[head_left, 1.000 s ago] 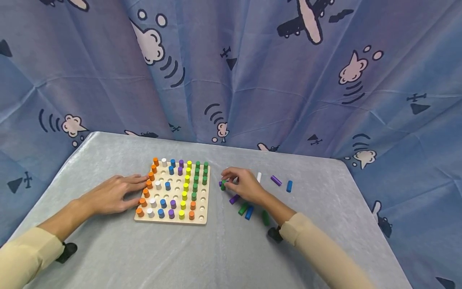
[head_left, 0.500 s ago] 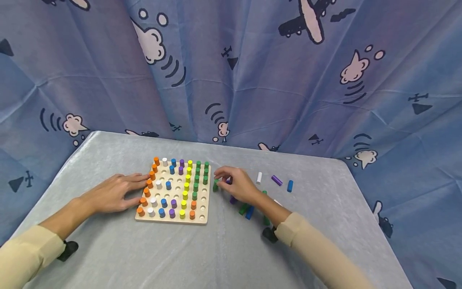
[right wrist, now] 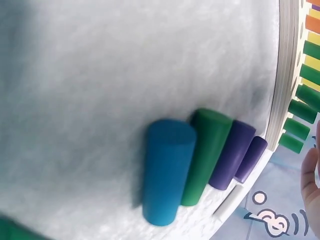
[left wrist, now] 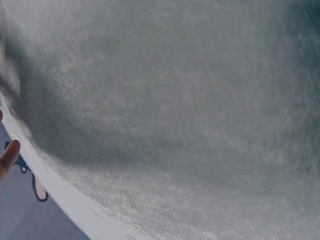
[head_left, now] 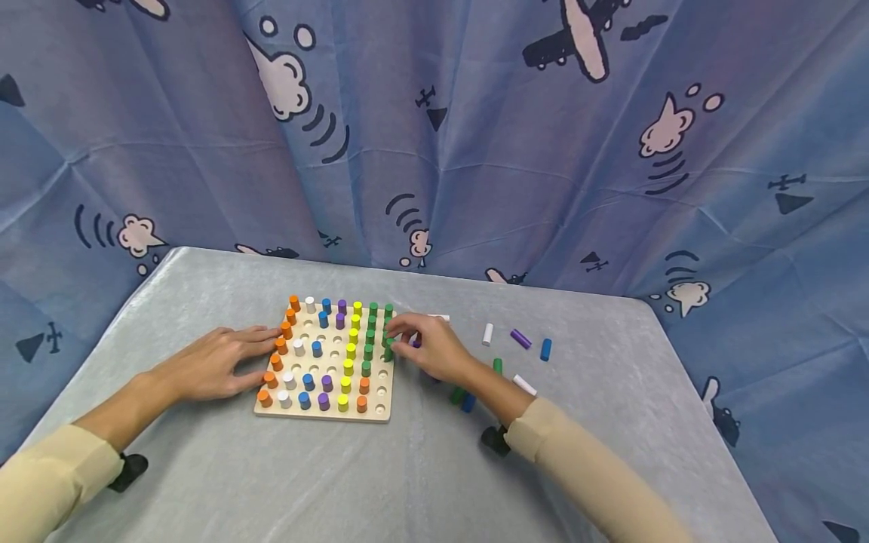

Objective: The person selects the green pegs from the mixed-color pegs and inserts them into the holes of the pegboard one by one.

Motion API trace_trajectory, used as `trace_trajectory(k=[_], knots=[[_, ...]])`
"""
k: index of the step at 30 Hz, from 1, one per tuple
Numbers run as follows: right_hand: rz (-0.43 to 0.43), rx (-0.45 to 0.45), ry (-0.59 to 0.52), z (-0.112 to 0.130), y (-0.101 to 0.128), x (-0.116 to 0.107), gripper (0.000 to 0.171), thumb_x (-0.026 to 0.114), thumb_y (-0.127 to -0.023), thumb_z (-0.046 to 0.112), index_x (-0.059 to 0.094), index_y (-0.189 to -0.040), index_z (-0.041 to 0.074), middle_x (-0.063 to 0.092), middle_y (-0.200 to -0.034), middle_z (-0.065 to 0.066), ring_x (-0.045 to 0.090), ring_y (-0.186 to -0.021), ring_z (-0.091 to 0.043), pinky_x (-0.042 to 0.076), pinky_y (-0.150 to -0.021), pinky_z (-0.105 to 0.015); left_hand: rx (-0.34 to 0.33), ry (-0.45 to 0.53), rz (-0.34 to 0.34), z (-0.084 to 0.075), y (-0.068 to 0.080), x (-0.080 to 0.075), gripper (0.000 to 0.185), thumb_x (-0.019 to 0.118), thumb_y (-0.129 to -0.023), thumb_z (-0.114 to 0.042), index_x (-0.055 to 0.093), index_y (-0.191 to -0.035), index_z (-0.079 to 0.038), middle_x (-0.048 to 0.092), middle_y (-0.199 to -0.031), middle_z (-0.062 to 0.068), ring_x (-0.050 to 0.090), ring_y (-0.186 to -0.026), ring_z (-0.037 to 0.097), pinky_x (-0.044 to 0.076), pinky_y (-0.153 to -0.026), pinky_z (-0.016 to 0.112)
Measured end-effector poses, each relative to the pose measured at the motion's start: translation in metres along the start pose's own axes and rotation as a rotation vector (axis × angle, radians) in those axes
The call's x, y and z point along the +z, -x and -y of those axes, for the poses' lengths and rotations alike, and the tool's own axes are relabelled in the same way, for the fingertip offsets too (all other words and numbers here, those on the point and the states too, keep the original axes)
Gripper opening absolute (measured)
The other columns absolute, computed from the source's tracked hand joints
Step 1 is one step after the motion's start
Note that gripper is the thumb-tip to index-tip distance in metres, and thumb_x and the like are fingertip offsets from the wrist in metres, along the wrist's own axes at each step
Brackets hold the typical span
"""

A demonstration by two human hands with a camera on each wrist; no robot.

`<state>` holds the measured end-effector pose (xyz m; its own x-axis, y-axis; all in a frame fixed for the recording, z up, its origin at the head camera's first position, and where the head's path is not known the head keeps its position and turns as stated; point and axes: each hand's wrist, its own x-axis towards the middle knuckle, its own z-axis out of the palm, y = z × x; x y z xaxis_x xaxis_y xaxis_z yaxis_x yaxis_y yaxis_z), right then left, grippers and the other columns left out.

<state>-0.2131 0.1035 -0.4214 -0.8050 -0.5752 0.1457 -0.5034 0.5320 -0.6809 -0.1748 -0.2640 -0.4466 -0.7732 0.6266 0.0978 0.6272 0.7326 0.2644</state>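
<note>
A square wooden pegboard (head_left: 319,416) lies on the table with coloured pegs standing in columns. My left hand (head_left: 220,363) lies flat beside it, its fingertips touching the left edge by the orange pegs (head_left: 281,345). Over the right edge, my right hand (head_left: 432,347) pinches a green peg (head_left: 388,351) upright at the rightmost column, just below other green pegs. Whether that peg sits in a hole cannot be made out. In the right wrist view, fingers (right wrist: 311,175) show at the right border; the left wrist view catches only a fingertip (left wrist: 10,151).
Right of the board lie loose pegs: blue (right wrist: 167,172), green (right wrist: 206,157), purple (right wrist: 232,156) and white (right wrist: 228,201). Farther right are a white peg (head_left: 487,335), a purple peg (head_left: 520,338) and a blue peg (head_left: 546,349). A patterned curtain (head_left: 434,151) hangs behind the table.
My right hand has moved left with the green peg, from the loose pegs to the board's rightmost column. The left hand has stayed at the board's left edge.
</note>
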Motion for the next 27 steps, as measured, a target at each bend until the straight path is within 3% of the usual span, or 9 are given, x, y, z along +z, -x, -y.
trace_trajectory(k=[6,19,27], knots=[[0.026,0.014,0.015,0.0028,-0.0048,0.004,0.025,0.072,-0.09,0.005,0.069,-0.115,0.005,0.073,-0.102,0.0,0.061,-0.08,-0.008,0.052,-0.072,-0.029,0.002,0.005,-0.006,0.0007,0.0,0.0009,0.054,0.069,-0.092,-0.033,0.062,-0.134,0.0,0.055,-0.144,0.012,0.051,-0.132,0.037,0.044,-0.096,0.059],[0.031,0.027,0.017,0.0036,-0.0062,0.0039,0.025,0.072,-0.09,0.004,0.069,-0.115,0.005,0.074,-0.102,0.0,0.062,-0.08,-0.008,0.053,-0.074,-0.032,-0.01,0.013,0.003,0.0006,-0.0003,0.0002,0.055,0.067,-0.094,-0.036,0.061,-0.135,-0.001,0.054,-0.145,0.011,0.05,-0.133,0.036,0.044,-0.097,0.058],[0.038,0.022,0.017,0.0024,-0.005,0.0031,0.025,0.072,-0.09,0.004,0.069,-0.115,0.005,0.073,-0.102,0.0,0.061,-0.08,-0.009,0.051,-0.071,-0.025,-0.008,0.008,0.001,0.0018,-0.0001,0.0015,0.054,0.068,-0.093,-0.035,0.061,-0.135,-0.001,0.054,-0.145,0.012,0.05,-0.133,0.037,0.044,-0.097,0.059]])
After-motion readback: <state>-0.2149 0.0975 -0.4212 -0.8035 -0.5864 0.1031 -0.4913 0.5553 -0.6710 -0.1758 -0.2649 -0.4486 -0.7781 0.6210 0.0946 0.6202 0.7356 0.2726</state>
